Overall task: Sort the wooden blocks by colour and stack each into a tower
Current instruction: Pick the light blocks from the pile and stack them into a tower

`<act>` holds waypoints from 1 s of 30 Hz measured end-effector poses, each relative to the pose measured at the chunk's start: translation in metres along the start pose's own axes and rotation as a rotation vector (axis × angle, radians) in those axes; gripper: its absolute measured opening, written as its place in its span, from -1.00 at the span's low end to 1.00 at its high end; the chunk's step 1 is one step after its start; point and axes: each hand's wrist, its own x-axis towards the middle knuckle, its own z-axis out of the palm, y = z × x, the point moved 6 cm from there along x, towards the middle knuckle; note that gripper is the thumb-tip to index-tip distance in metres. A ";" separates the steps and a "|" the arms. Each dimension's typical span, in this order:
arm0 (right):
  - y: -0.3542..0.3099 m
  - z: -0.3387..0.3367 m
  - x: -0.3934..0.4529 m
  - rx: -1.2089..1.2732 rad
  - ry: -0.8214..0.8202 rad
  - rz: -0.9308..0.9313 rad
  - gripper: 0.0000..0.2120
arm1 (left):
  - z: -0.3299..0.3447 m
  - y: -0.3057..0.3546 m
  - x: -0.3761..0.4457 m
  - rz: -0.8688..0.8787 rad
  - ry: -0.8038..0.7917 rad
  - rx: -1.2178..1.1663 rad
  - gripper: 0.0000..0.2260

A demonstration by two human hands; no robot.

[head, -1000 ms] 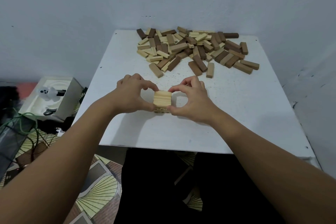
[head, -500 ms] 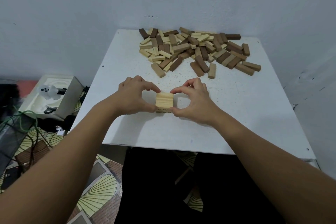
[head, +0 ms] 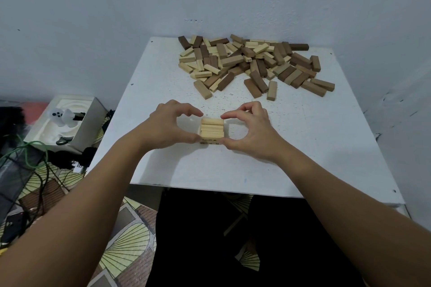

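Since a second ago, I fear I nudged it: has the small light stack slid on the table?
Cannot tell. The light stack sits between both hands, about as far from the table's front edge as before; the camera itself shifted.

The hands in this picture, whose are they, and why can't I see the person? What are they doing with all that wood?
There is no machine here. A person wears a camera on their head, so you see what they see: their own two arms reaching forward over a white table. The left hand and right hand sit on either side of a small stack of pale wooden blocks. The fingers curl round it and the thumbs press its lower corners, as if squaring it up. At the far end of the table lies a pile of mixed blocks, some pale, some dark brown, waiting to be sorted. On the floor to the left are a box and some cables.
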 end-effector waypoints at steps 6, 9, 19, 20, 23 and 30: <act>-0.003 0.002 0.001 0.018 -0.004 -0.003 -0.46 | 0.003 0.000 -0.002 -0.020 -0.019 -0.027 -0.44; -0.003 0.003 0.001 0.025 -0.013 0.006 -0.45 | 0.002 -0.002 -0.003 -0.023 -0.018 -0.050 -0.47; 0.003 0.011 -0.016 0.201 0.087 0.045 -0.59 | 0.011 -0.017 -0.012 -0.024 0.057 -0.363 -0.68; 0.004 0.014 -0.017 0.211 0.095 0.043 -0.61 | 0.013 -0.017 -0.012 -0.022 0.053 -0.393 -0.69; 0.005 0.016 -0.020 0.236 0.123 0.036 -0.67 | 0.019 -0.018 -0.013 -0.016 0.028 -0.507 -0.69; 0.008 0.016 -0.021 0.243 0.144 0.048 -0.76 | 0.026 -0.027 -0.011 -0.010 0.055 -0.575 -0.55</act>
